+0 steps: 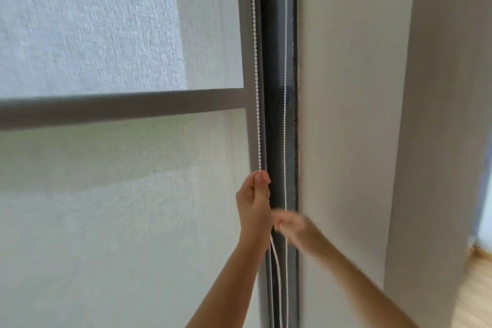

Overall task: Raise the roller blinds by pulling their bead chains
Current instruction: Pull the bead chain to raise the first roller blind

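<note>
Landmark: dark window frame post (275, 88), vertical, right of centre.

Bead chain (255, 61): white, runs down the post's left edge, taut from the top of view into the left hand. 2nd strand (285, 88) hangs straight down along the post's right side, apart from the 1st. Below the hands more white strands continue down in front of the post, 1 of them slack and curved.

Left hand (254, 201): on the post's left edge, low, fingers clenched around the bead chain, thumb and forefinger pinching at the top of the fist.

Right hand (290, 224): just below and right of the left hand, in front of the post, touching or nearly touching it. Motion-blurred; it sits at the 2nd strand, but I cannot tell if the fingers are closed on it.

Roller blind (106, 194): pale translucent fabric, left of the post, covering the glass; a horizontal frame bar (119, 109) shows through it.

Wall (351, 114): plain, right of the post.
</note>
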Demonstrator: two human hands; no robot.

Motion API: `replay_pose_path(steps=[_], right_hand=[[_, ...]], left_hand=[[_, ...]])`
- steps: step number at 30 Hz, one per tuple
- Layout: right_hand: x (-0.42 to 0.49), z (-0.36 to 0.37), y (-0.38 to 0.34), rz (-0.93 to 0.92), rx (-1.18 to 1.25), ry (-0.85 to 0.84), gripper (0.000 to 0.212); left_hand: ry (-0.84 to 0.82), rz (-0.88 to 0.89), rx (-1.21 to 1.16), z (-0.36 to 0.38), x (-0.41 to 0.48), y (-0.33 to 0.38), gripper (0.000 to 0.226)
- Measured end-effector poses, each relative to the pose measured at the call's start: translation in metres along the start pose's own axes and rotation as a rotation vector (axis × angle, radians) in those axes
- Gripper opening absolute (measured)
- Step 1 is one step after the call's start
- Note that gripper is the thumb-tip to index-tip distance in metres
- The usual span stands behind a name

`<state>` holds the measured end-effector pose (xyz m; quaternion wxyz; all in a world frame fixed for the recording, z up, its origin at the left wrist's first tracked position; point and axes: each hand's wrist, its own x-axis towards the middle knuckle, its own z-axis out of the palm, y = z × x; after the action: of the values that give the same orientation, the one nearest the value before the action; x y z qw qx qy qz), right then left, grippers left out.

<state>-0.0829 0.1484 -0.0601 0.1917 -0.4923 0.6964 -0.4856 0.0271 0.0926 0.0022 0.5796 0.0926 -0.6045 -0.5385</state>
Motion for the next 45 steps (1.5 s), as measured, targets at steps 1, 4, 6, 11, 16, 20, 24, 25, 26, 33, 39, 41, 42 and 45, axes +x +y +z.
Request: replay_pose_path(steps=[1, 4, 6, 11, 16, 20, 24, 25, 26, 33, 39, 41, 42, 45], right_hand=[[0.008, -0.017, -0.032, -0.061, 0.075, 0.057, 0.033], [0.028, -0.066, -0.141, -0.345, 0.446, 0.104, 0.032], [0.037, -0.089, -0.207, -0.527, 0.671, 0.085, 0.031], [0.051, -0.085, -0.256, -0.537, 0.735, 0.478, 0.026], [0.052, -0.055, -0.190, -0.602, 0.585, 0.609, 0.033], [0.051, -0.045, -0.140, -0.597, 0.507, 0.663, 0.037], [0.042, -0.026, -0.099, -0.559, 0.411, 0.696, 0.034], [0.039, -0.019, -0.088, -0.554, 0.391, 0.701, 0.032], [0.036, -0.010, -0.077, -0.541, 0.375, 0.699, 0.031], [0.007, 0.056, -0.008, -0.355, 0.321, 0.623, 0.036], [-0.001, 0.072, 0.033, -0.211, 0.183, 0.434, 0.031], [0.008, 0.053, 0.030, -0.124, 0.077, 0.179, 0.030], [0.016, 0.038, 0.023, -0.090, 0.005, 0.051, 0.026], [0.048, -0.022, -0.032, -0.174, -0.081, -0.002, 0.028]], left_hand=[[0.015, 0.050, 0.057, 0.001, -0.007, -0.008, 0.042], [-0.007, 0.172, 0.232, 0.004, -0.033, -0.036, 0.032], [-0.030, 0.158, 0.307, 0.005, -0.048, -0.054, 0.029], [-0.091, 0.104, 0.395, -0.001, -0.072, -0.091, 0.029], [-0.270, -0.134, 0.464, -0.028, -0.090, -0.123, 0.035], [-0.446, -0.376, 0.387, -0.049, -0.069, -0.112, 0.032], [-0.393, -0.342, 0.252, -0.030, 0.001, -0.048, 0.064], [-0.392, -0.293, 0.208, -0.020, 0.018, -0.028, 0.058], [-0.397, -0.222, 0.185, -0.008, 0.034, -0.008, 0.047], [-0.197, 0.127, -0.004, 0.055, 0.115, 0.078, 0.018], [0.106, 0.345, 0.180, 0.043, 0.087, 0.035, 0.026], [0.106, 0.384, 0.252, 0.038, 0.075, 0.019, 0.026], [0.101, 0.391, 0.280, 0.036, 0.069, 0.012, 0.027], [0.077, 0.348, 0.321, 0.024, 0.043, -0.016, 0.029]])
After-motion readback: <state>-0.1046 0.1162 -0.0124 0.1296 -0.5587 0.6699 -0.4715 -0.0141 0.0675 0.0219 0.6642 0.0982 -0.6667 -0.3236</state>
